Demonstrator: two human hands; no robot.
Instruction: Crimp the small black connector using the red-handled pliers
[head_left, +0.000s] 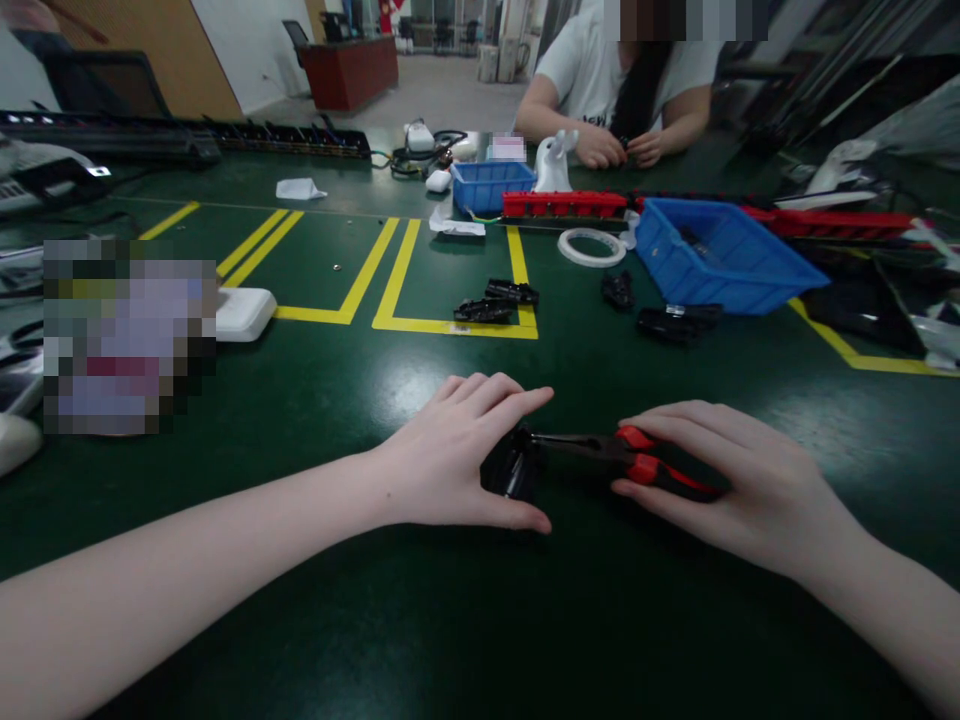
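A small black plastic part (517, 468) lies on the dark green table (315, 410), in the gap between the thumb and fingers of my left hand (457, 455). That hand has its fingers apart, and whether it touches the part is unclear. My right hand (742, 480) is closed round the red and black handles of long-nosed pliers (592, 446). The jaws point left, with their tip at the upper edge of the black part. Farther up, two black parts (484, 310) rest by a yellow tape outline, and more black pieces (679, 322) lie near a blue bin.
The blue bin (720, 250) stands at the back right beside a tape roll (591, 247). Behind are a smaller blue bin (491, 187) and a red strip (562, 205). At left sits a white box (244, 314). A person (622, 90) sits opposite, hands on the table.
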